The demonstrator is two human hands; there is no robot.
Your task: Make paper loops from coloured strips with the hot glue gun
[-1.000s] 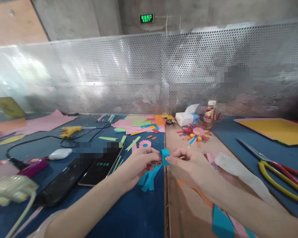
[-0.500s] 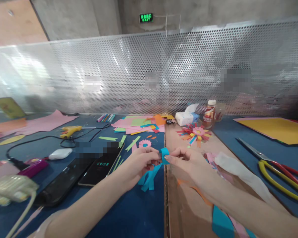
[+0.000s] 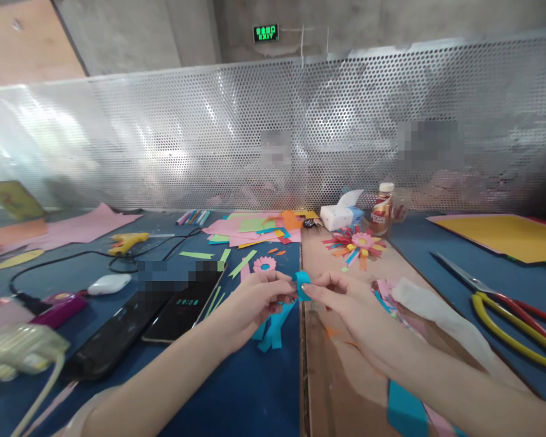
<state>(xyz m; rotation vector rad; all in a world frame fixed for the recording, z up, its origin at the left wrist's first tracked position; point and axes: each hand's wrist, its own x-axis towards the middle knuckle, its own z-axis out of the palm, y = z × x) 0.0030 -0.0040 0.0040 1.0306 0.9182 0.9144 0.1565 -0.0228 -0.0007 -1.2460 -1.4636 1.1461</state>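
A blue paper strip, bent into a small loop, is pinched between my two hands above the table's centre seam. My left hand closes its fingertips on the strip's left side. From the right, my right hand presses thumb and forefinger onto the loop. Several more blue strips lie on the table just beneath my left hand. Beyond the hands sits a pink paper flower with a blue centre. Further right is a larger flower of red, orange and blue strips.
Large scissors lie open at the right, near yellow paper sheets. A bottle and tissue pack stand by the perforated metal screen. Phones, a yellow glue gun and a power strip occupy the left.
The blue strip has turned slightly between my fingertips, and its loop looks flatter. Both hands stay in nearly the same place.
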